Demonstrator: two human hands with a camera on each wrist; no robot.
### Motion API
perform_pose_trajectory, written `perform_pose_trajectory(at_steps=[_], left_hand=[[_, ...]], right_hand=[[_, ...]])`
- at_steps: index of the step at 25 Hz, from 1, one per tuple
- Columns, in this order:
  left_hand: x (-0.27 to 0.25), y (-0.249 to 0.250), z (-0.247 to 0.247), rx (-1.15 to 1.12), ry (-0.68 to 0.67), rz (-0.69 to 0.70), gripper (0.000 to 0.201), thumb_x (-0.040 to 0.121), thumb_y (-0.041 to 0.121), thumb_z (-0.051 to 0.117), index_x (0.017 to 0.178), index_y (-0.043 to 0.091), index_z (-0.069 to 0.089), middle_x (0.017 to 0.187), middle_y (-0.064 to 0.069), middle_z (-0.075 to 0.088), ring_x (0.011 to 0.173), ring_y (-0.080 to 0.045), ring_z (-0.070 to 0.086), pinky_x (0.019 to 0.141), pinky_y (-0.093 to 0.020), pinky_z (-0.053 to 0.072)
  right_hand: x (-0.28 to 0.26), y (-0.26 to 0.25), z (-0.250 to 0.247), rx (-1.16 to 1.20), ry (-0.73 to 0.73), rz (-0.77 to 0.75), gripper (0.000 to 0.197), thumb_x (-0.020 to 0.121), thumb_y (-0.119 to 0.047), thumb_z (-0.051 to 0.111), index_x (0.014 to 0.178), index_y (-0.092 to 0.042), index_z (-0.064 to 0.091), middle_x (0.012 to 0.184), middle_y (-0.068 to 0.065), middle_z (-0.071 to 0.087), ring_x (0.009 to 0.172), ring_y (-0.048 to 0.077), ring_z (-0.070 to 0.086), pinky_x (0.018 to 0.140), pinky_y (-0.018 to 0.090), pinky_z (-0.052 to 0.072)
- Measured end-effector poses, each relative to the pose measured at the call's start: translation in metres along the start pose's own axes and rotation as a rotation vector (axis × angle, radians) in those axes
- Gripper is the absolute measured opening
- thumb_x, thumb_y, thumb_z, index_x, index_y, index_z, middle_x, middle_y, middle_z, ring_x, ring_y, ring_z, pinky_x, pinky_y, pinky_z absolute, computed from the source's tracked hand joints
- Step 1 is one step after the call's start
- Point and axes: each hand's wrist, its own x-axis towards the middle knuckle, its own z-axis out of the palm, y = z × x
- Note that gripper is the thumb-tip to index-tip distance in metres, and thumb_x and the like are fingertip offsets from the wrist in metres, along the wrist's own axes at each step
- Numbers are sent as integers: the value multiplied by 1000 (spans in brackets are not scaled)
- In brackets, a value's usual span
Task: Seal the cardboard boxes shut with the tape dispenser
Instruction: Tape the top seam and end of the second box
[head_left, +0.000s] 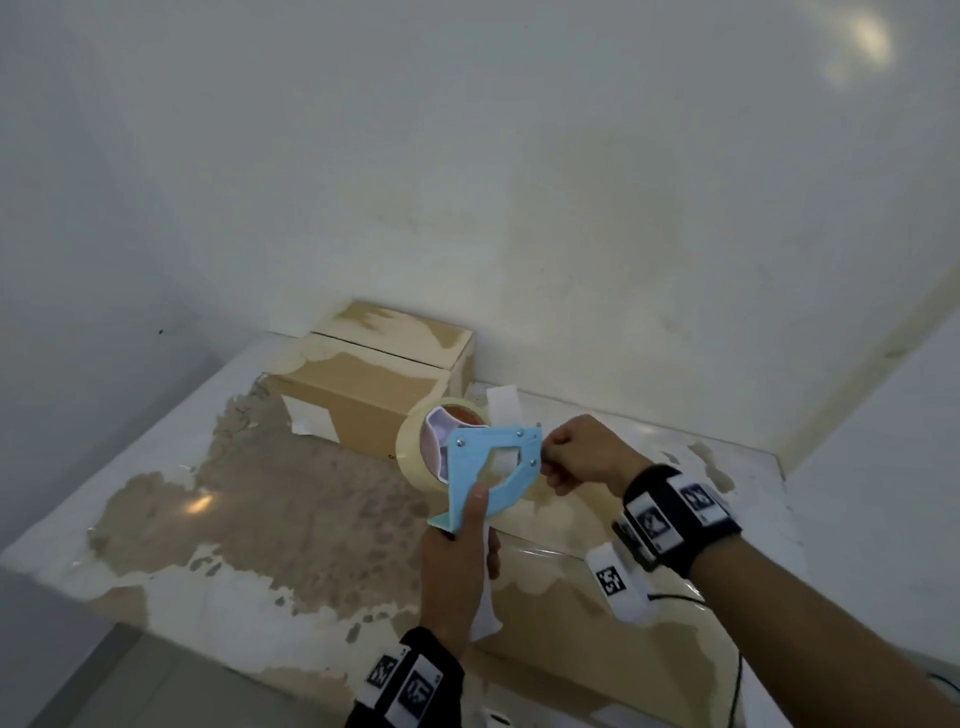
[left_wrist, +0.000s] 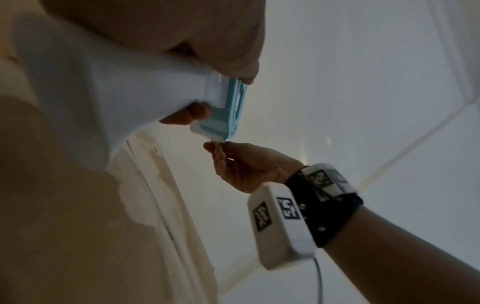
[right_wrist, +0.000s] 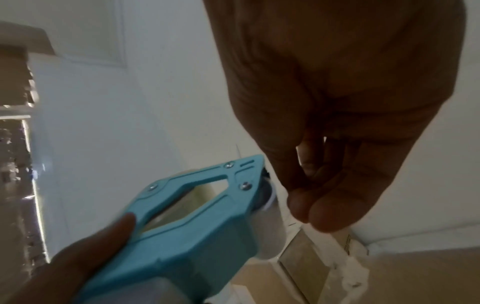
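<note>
Tape dispenser (head_left: 488, 467): light blue frame, pale tape roll (head_left: 415, 452), held in the air above the near cardboard box (head_left: 561, 597). Left hand (head_left: 457, 566): wrapped round the dispenser's handle. Right hand (head_left: 582, 454): fingertips pinched together at the dispenser's front end, on the tape end. Far cardboard box (head_left: 374, 384): behind the dispenser, against the wall.

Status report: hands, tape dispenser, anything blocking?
Left hand grips tape dispenser handle. Right hand pinches at its front end. Dispenser held above near box, not touching. Nothing blocking.
</note>
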Motion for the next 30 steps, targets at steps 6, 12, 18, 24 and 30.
perform_pose_trajectory(at_steps=[6, 12, 18, 24, 30], left_hand=[[20, -5, 4, -68, 247, -176, 63, 88, 58, 51, 50, 8, 55, 45, -9, 49, 42, -20, 46, 50, -31, 39], [18, -20, 13, -211, 377, -286, 56, 84, 57, 59, 49, 13, 59, 39, -4, 45, 35, -15, 41, 47, -29, 35], [22, -18, 15, -363, 445, -419, 56, 83, 56, 62, 52, 10, 59, 41, -3, 41, 37, -15, 36, 47, -28, 31], [24, -19, 11, -387, 376, -483, 51, 83, 55, 62, 54, 13, 63, 40, -1, 45, 37, -15, 40, 48, -27, 34], [24, -13, 16, -386, 401, -478, 46, 86, 50, 61, 59, 13, 62, 39, 1, 41, 35, -13, 36, 45, -24, 30]], right_hand=[[65, -17, 27, -223, -96, 43, 21, 88, -14, 58, 74, -2, 67, 70, 14, 64, 59, 23, 59, 59, 31, 58], [101, -9, 35, -339, 1, -22, 22, 87, -17, 60, 68, -15, 70, 72, 10, 68, 57, 20, 62, 49, 24, 50], [118, 3, 48, -442, 15, -16, 14, 81, -16, 67, 76, -7, 75, 75, 12, 69, 63, 23, 61, 58, 28, 52], [127, 6, 51, -604, 41, 106, 27, 84, -28, 58, 79, -1, 58, 77, 12, 59, 70, 27, 56, 60, 28, 42], [123, 18, 42, -484, 125, -54, 7, 84, -14, 60, 88, -18, 56, 99, 8, 63, 82, 25, 56, 58, 27, 40]])
